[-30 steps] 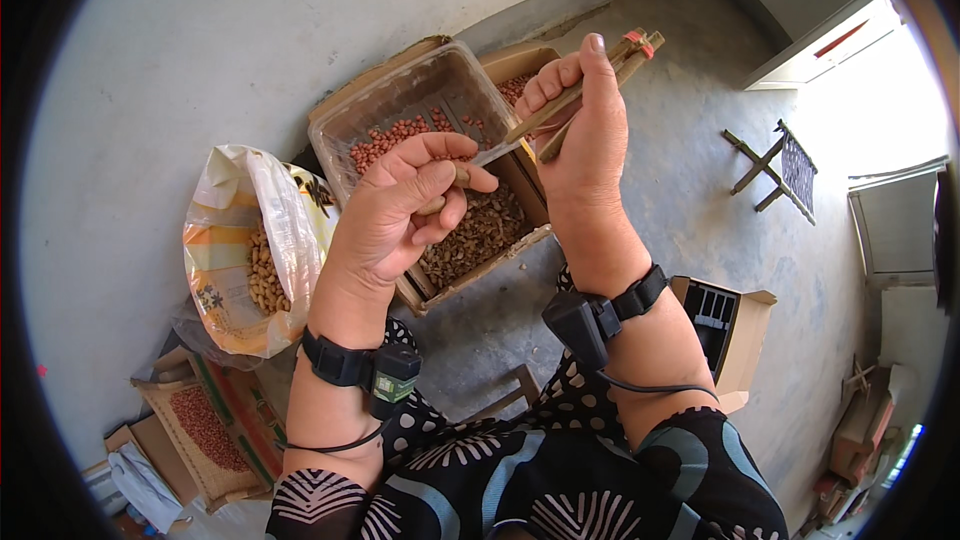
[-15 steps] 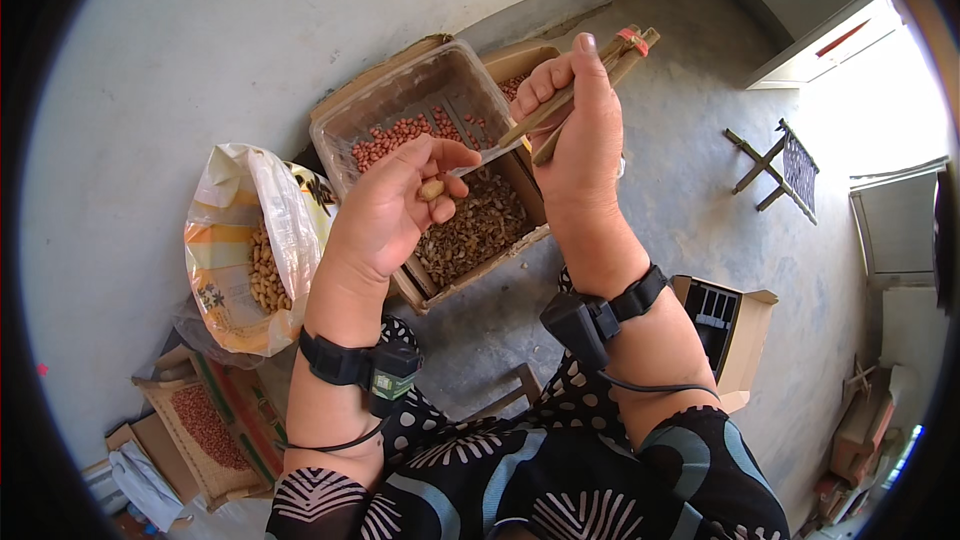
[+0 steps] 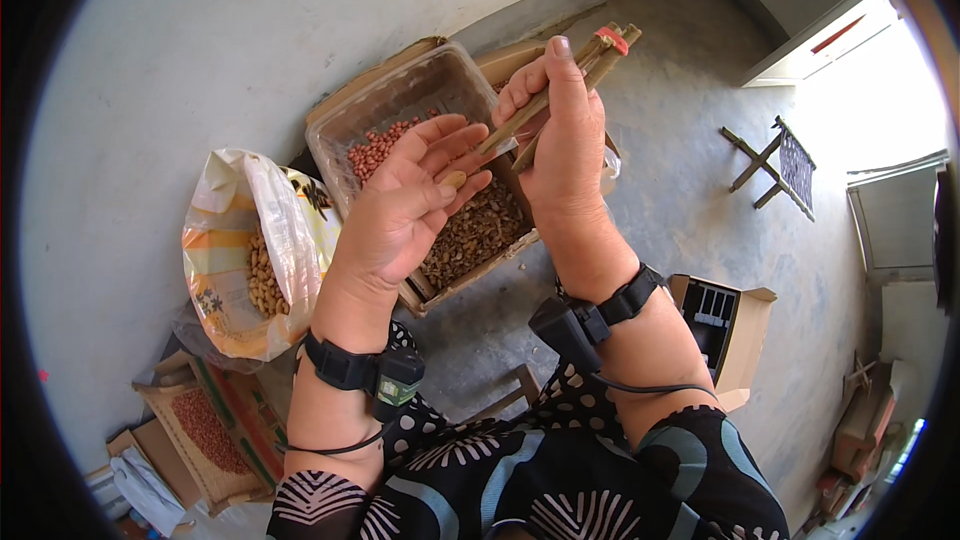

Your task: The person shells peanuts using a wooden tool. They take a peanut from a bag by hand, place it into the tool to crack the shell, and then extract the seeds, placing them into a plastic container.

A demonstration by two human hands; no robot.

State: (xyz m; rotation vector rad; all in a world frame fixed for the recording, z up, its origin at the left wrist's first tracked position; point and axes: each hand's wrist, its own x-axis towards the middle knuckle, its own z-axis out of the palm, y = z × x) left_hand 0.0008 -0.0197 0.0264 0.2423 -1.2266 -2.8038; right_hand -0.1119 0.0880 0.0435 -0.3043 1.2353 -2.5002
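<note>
In mid-frame, the left hand (image 3: 395,215) pins a peanut (image 3: 455,180) under its thumb, fingers loosely spread; the right hand (image 3: 567,140) clasps wooden tongs (image 3: 522,123) slanting down-left, tips just above and right of the peanut. Below sits a shell-filled box (image 3: 481,274).

Brown tongs (image 3: 520,120) have red binding (image 3: 612,39). The peanut (image 3: 455,180) is tan, the kernels (image 3: 373,153) pinkish-red. White dots cover black leg fabric (image 3: 593,400).

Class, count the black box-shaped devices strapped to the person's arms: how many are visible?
2: one black box-shaped device on the left forearm, another on the right forearm. None appear hidden.
</note>
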